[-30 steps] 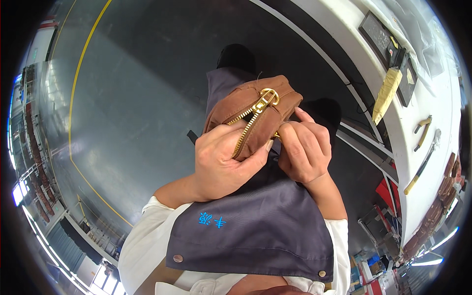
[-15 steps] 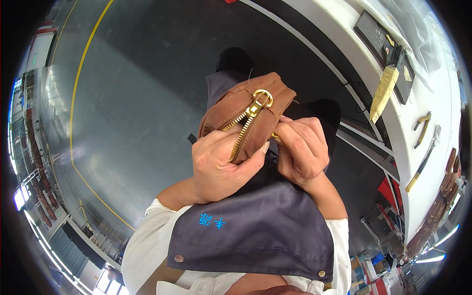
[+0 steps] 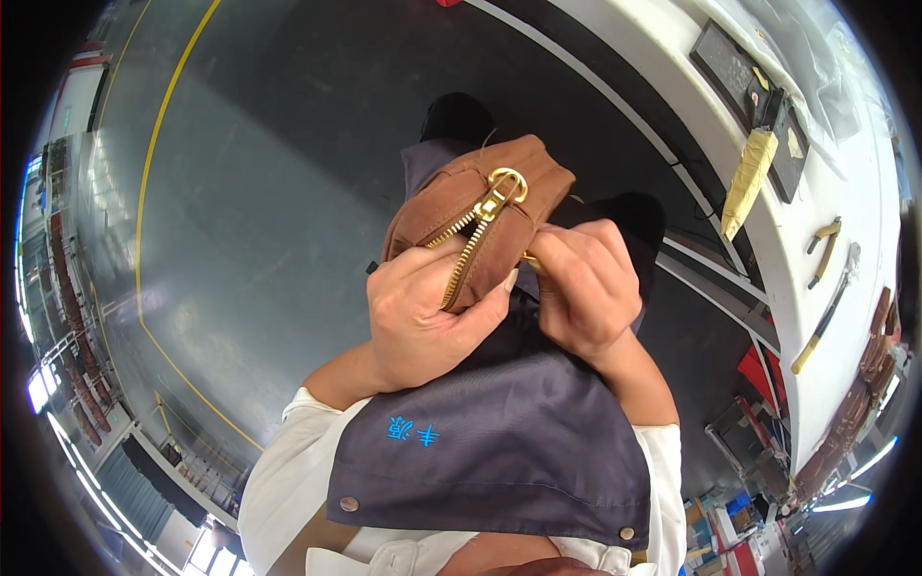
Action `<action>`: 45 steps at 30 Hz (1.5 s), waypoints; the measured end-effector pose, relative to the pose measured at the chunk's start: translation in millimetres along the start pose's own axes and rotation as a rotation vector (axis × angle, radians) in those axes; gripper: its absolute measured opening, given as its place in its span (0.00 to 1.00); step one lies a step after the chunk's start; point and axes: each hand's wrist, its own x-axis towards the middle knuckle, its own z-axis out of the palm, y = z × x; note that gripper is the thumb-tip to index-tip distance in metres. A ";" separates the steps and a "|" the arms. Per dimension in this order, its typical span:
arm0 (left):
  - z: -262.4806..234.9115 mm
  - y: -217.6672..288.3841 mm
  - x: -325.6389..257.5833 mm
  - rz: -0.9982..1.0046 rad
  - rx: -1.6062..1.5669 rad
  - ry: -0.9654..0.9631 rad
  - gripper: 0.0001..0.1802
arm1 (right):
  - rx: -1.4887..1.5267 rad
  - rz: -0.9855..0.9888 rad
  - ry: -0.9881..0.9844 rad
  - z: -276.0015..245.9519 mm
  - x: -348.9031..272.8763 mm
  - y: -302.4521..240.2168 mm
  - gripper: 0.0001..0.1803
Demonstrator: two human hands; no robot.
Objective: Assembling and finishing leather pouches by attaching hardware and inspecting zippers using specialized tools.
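A brown leather pouch point(image 3: 519, 235) is held up in front of my apron, its gold-toothed zipper point(image 3: 468, 254) partly undone. A gold slider and ring point(image 3: 509, 185) sit at the far end of the zipper. My left hand point(image 3: 423, 312) grips the pouch, fingers inside the opening and thumb along its near side. At the pouch's right side, my right hand point(image 3: 591, 283) pinches a small gold-coloured metal piece point(image 3: 529, 257). Its fingers cover most of that piece, so its kind is unclear.
To the right runs a white workbench point(image 3: 711, 106). On it lie a dark slab point(image 3: 722, 60), a yellow-wrapped tool point(image 3: 749, 184), a hammer-like tool point(image 3: 824, 252), a slim-handled tool point(image 3: 828, 317) and brown leather pieces point(image 3: 850, 394). Yellow lines point(image 3: 146, 192) mark the grey floor.
The pouch and my left hand have shifted slightly left and up. My right hand keeps its pinch at the pouch's side, with a little less of the gold piece showing.
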 end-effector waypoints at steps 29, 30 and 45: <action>3.8 -2.9 7.0 0.122 -0.051 -0.053 0.10 | -0.008 -0.013 0.054 -14.1 -6.8 4.6 0.17; 3.5 -2.5 6.1 0.123 -0.028 -0.051 0.11 | -0.001 -0.005 0.058 -14.1 -7.6 3.9 0.18; 5.0 -1.4 -2.7 0.096 -0.086 -0.069 0.10 | 0.036 0.030 0.092 -14.2 -16.8 1.5 0.16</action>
